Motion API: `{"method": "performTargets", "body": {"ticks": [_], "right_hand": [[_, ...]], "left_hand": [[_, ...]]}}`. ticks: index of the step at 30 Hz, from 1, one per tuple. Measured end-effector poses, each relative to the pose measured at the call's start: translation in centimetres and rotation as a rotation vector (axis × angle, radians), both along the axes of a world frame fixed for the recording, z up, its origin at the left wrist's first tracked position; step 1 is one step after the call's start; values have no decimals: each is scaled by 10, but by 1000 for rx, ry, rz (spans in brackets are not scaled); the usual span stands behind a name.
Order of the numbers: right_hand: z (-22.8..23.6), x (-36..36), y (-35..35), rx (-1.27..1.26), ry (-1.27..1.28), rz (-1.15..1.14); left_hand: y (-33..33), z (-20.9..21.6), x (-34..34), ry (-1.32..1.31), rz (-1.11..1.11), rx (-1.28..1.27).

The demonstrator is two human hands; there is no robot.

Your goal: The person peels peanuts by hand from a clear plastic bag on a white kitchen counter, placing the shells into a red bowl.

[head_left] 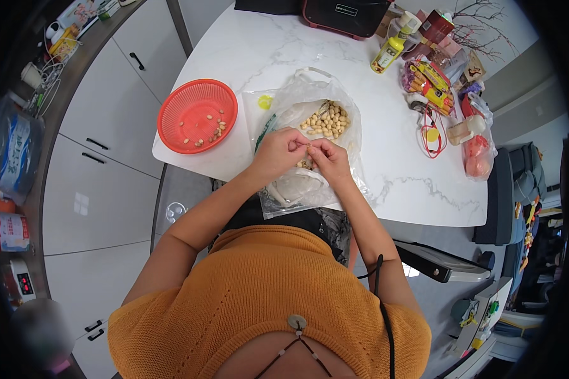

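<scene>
My left hand (281,151) and my right hand (330,161) meet over a plastic bag, fingertips pinched together on a small brownish peanut (309,146), mostly hidden by the fingers. Just beyond them, the clear whitish bag (297,104) lies with its mouth spread, holding many pale tan unshelled peanuts (325,121). Under my hands, bits that look like shells (305,163) show in part. To the left, a round red plastic basket (171,104) has several loose pinkish-brown peanut kernels (219,131) scattered over its bottom.
The white marbled table (417,196) curves around in front of me. A black and red appliance (348,16) stands at the back. On the right are a yellow bottle (389,54), packaged snacks (433,85), a red cord (425,136) and a bag of round reddish fruit (478,155).
</scene>
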State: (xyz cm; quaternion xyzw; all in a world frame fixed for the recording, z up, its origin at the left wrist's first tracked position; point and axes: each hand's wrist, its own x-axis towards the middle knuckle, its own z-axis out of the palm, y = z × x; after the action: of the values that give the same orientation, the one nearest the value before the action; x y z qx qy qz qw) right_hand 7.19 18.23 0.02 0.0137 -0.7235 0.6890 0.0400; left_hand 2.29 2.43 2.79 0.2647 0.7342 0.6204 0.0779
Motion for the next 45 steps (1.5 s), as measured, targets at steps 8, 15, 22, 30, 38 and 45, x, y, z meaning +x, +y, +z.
{"method": "performTargets", "body": {"ticks": [8,15,22,30,38,45], "right_hand": [[1,0,-1,82,15,-2],[-2,0,-1,118,41,-20],[2,0,-3,143,63,-21],[-4,-1,0,43,31,-46],[16,6,0,341,163,-194],[51,6,-3,680,315,-180]], "left_hand": [[3,-1,2,206,70,-105],[5,-4,2,382,104,-144],[6,-5,4,354,136,-97],[-2,-4,1,-229,40,48],[-12,11,-2,-832,-178,435],[-12,19,-5,-1109,-209,588]]}}
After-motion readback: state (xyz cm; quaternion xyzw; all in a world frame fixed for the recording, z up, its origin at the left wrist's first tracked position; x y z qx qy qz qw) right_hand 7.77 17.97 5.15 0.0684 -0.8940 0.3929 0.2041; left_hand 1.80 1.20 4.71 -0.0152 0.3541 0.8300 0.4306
